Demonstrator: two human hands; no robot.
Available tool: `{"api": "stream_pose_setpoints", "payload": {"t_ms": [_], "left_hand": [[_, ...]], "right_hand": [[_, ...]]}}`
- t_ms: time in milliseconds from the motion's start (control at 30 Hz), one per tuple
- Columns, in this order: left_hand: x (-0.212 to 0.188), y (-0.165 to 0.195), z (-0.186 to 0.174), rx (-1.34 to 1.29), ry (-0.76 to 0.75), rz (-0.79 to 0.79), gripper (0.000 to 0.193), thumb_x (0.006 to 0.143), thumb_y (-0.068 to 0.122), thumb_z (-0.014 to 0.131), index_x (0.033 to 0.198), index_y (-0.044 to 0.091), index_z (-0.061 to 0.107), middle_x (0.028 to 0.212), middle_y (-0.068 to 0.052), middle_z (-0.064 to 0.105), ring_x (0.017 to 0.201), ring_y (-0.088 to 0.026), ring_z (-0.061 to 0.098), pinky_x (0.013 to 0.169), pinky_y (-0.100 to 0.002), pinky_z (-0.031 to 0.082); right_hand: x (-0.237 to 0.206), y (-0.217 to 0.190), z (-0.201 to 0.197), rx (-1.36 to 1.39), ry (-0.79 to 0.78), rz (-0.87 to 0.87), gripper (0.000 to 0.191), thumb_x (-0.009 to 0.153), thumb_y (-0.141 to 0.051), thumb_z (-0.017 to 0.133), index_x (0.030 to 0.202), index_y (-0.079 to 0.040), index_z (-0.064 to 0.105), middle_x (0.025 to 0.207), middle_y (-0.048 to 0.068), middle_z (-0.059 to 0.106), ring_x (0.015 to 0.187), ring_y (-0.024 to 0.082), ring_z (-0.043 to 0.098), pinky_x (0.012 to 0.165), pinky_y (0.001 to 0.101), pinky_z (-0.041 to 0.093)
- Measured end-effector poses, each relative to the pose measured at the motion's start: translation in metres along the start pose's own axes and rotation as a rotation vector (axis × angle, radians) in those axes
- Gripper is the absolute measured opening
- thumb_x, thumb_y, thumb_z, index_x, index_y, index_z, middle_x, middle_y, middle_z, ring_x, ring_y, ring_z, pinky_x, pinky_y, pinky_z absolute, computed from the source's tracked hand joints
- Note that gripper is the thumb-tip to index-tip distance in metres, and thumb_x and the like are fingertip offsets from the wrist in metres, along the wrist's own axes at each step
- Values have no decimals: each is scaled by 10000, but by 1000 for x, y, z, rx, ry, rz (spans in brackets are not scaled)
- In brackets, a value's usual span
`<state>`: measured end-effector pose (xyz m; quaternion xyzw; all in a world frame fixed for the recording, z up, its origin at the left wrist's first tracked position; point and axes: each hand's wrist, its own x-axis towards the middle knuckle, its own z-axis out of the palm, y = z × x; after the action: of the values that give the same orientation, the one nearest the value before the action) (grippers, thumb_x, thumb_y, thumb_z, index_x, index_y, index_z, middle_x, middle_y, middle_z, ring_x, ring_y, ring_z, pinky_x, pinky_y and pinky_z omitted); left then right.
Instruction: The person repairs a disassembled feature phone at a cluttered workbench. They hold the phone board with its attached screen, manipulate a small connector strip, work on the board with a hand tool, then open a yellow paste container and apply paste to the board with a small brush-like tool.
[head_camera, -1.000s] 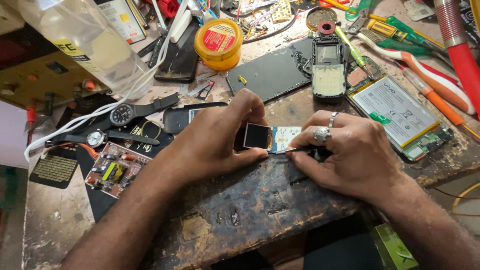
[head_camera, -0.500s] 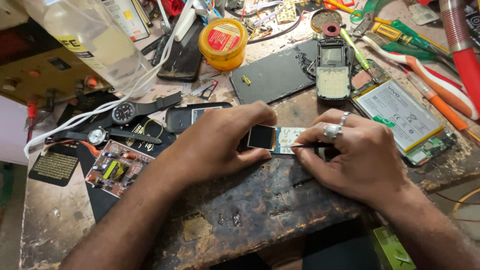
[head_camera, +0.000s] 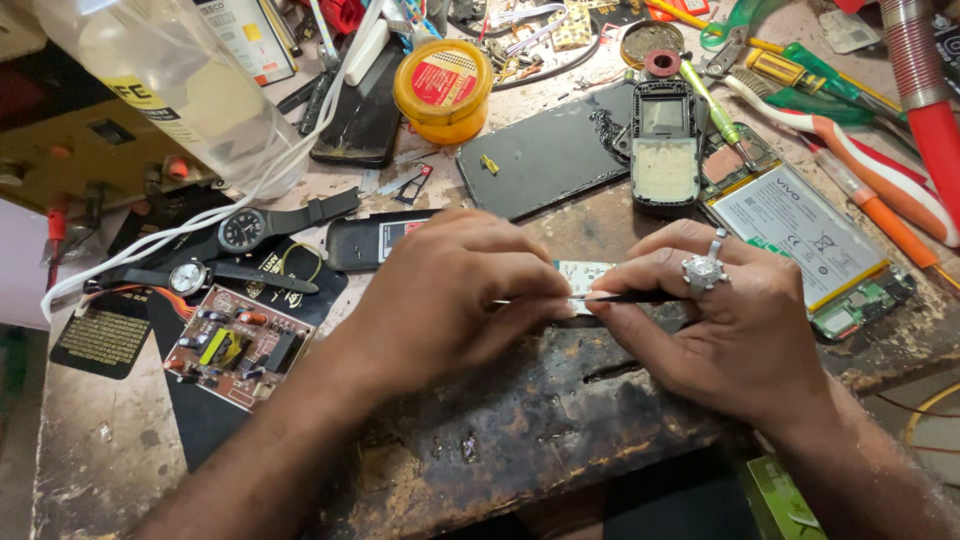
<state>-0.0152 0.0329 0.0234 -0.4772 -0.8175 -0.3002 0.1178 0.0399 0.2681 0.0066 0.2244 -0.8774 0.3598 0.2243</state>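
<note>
Left hand (head_camera: 440, 300) pinning small pale circuit strip (head_camera: 580, 272) flat on worktop (head_camera: 560, 420), mid-bench, prob. to steady it; right hand (head_camera: 720, 320) pinching thin dark tool (head_camera: 640, 296), tip at strip's edge.

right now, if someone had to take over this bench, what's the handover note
Left hand presses on a small circuit board at the front of the wooden bench, covering most of it.
Right hand, ring on one finger, holds a thin dark tool flat, its tip at the board's edge by the left fingertips.
Nearby: keypad phone housing, phone battery, two wristwatches, loose brown circuit board.
Done: board laid out and held down. Left: the work at the board's edge.
</note>
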Motion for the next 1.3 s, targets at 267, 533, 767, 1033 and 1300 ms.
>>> {"api": "stream_pose_setpoints", "payload": {"t_ms": [267,533,767,1033,1300], "left_hand": [[-2,4,-7,-39,90,-103,94,955,180,676,972,112,739,953,-41,738,777,-217,740,666,-342,590],[-3,-4,-14,244,-7,-433,237,1010,288,649,891,95,718,758,-93,684,686,-231,706,668,-359,550],[-5,2,-7,154,34,-163,441,856,365,742,1199,100,664,1123,-96,695,953,-245,694,833,-387,545],[-4,-4,-4,160,-82,-91,478,777,366,831,1154,112,681,1123,-81,659,1085,-303,616,911,-448,485],[-5,4,0,131,56,-111,429,796,270,847,1136,87,660,1167,-97,628,1032,-311,647,852,-423,529]], "right_hand": [[-1,1,2,-10,112,66,117,893,-106,805,985,-56,753,913,65,728,796,140,717,685,273,572],[6,0,5,-339,124,47,473,849,43,636,1318,9,683,1117,190,658,949,377,684,846,456,562],[3,-1,10,-446,110,95,181,884,-54,718,1047,-129,739,1123,94,705,1011,326,666,881,455,538],[6,-9,8,-563,20,-209,531,705,-480,828,1087,-119,750,1038,67,696,988,302,607,894,433,486],[3,-4,6,-222,2,10,465,766,-316,863,1144,-94,709,892,77,753,776,170,717,684,330,560]]}}
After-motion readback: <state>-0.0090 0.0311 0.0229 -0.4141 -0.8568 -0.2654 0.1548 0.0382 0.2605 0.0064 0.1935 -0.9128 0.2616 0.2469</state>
